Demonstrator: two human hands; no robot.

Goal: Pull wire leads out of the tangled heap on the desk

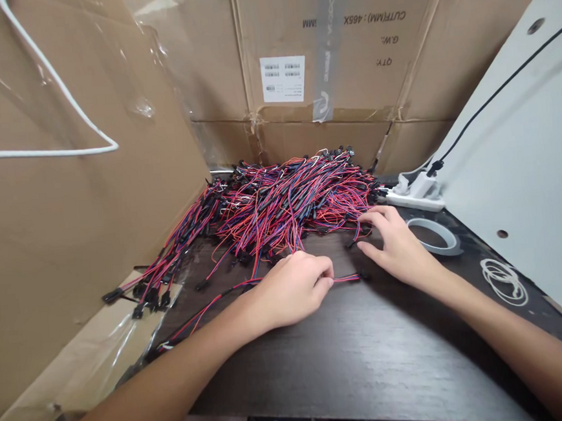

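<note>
A big heap of red and blue wire cables (290, 197) with black connectors lies at the back of the dark table (350, 348). My left hand (296, 284) is closed on one wire cable (347, 278), whose black connector end sticks out to the right of my fingers. The other part of that cable seems to run left under my forearm. At the right edge of the heap is my right hand (390, 241), thumb and fingers apart, close to a short loose cable end (358, 233). I see nothing held in it.
Cardboard walls (220, 59) stand behind and to the left. On the right are a white power strip (418, 193), a roll of tape (433, 236), a coiled white cord (504, 282) and a white panel (524, 152). More cable ends (151, 292) hang over the left edge.
</note>
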